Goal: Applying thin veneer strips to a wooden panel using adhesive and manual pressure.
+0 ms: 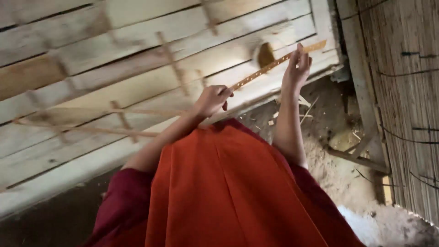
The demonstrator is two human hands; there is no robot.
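Thin wooden strip [274,65] matt, perforated; plank wall [114,68] rough, unpainted wood

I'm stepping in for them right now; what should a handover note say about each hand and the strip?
Left hand: closed on the thin wooden strip partway along its length.
Right hand: fingers on the strip close to its far end, grip looser.
The strip is dotted with small holes and is held slanted in front of the plank wall.
Wood scraps lie on the dirt floor below.
Done or left: cannot tell.

Left hand [212,99] closed in a grip; right hand [297,68] raised, fingers pinching.
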